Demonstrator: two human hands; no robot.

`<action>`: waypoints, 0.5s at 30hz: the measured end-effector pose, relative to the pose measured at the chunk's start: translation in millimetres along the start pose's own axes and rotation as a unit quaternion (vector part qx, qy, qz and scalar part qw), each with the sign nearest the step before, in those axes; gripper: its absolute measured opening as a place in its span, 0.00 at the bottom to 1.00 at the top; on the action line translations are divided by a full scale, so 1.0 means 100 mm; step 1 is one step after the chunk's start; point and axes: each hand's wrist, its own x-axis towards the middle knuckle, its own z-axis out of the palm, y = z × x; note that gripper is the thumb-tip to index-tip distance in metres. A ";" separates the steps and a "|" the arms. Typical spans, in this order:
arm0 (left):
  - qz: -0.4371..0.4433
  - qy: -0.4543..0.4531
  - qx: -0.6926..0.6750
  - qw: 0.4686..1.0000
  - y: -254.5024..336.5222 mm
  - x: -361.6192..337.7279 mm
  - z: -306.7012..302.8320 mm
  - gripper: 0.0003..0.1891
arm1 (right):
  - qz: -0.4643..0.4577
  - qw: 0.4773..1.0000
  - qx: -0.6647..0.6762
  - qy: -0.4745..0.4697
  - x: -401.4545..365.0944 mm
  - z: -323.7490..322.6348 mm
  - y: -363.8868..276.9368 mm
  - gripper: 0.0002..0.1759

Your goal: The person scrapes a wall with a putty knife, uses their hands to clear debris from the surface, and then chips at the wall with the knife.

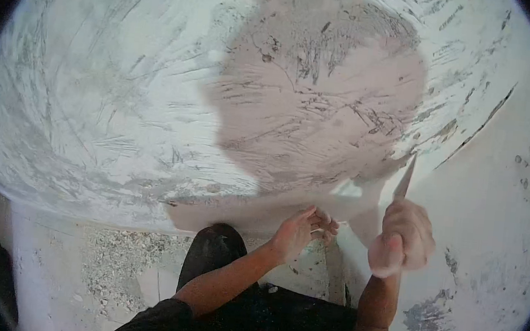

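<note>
A large rounded white form, plaster-like and covered in scratches and grey marks, fills the upper part of the head view. My right hand is closed around a knife-like tool with a narrow pointed blade. The blade points up and away, its tip at the lower right edge of the form. Closer to me, my left hand hovers by the form's lower edge, fingers loosely bent and apart, nothing showing in them. A dark shadow falls across the middle of the form.
A smooth pale surface with grey smudges runs along the right, and a dark crack lies near its upper end. White crumbs litter the floor at lower left. My dark-clothed knee is close to the form's lower edge.
</note>
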 end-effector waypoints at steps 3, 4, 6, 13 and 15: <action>0.019 -0.006 0.020 1.000 0.04 0.02 -0.03 0.19 | 0.047 0.981 -0.182 0.043 0.01 -0.01 -0.55 0.12; 0.026 -0.014 0.032 0.999 0.07 0.06 -0.05 0.19 | 0.040 0.982 -0.181 0.046 0.03 0.01 -0.48 0.12; 0.036 -0.014 0.035 0.999 0.05 0.09 -0.07 0.19 | 0.072 0.978 -0.160 0.116 -0.03 0.06 -0.30 0.15; 0.016 -0.008 0.018 1.000 0.04 0.05 -0.02 0.19 | 0.004 0.983 -0.123 0.138 0.04 -0.04 -0.42 0.06; 0.015 -0.012 0.022 1.000 0.07 0.05 0.00 0.19 | -0.048 0.995 0.053 0.065 0.14 0.00 0.03 0.05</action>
